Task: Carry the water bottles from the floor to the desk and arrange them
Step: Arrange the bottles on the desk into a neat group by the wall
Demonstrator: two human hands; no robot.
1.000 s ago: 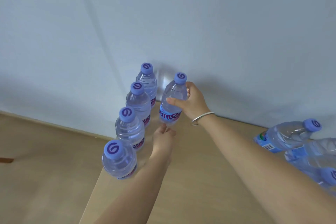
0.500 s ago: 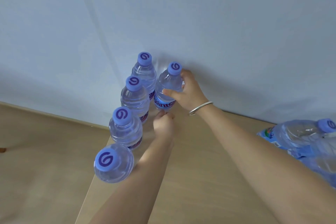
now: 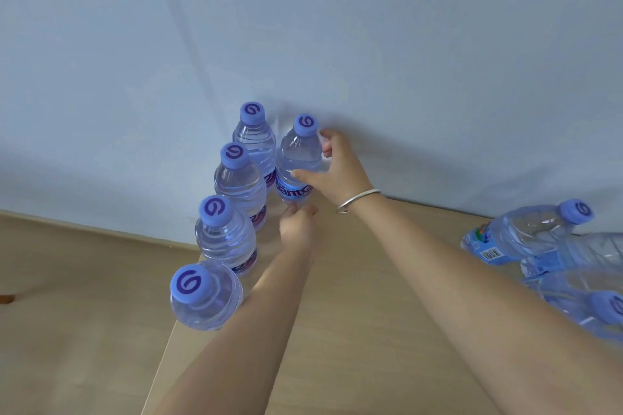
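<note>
A clear water bottle (image 3: 298, 158) with a blue cap stands upright on the wooden desk (image 3: 354, 330) by the wall. My right hand (image 3: 340, 172), with a silver bangle at the wrist, grips its upper body from the right. My left hand (image 3: 298, 229) pinches the bottle's base from the front with thumb and fingertip. A row of several matching bottles (image 3: 239, 178) runs along the desk's left edge, from the wall (image 3: 253, 141) to the near end (image 3: 205, 296). The held bottle sits right beside the rearmost one.
Several larger bottles (image 3: 526, 232) with blue labels lie on their sides at the desk's right edge. The pale wall (image 3: 337, 44) closes off the back of the desk. Wooden floor (image 3: 67, 296) shows beyond the desk's left edge.
My right hand moved the bottle left and back, next to the rearmost bottle in the row. My left hand reached forward to the bottle's base.
</note>
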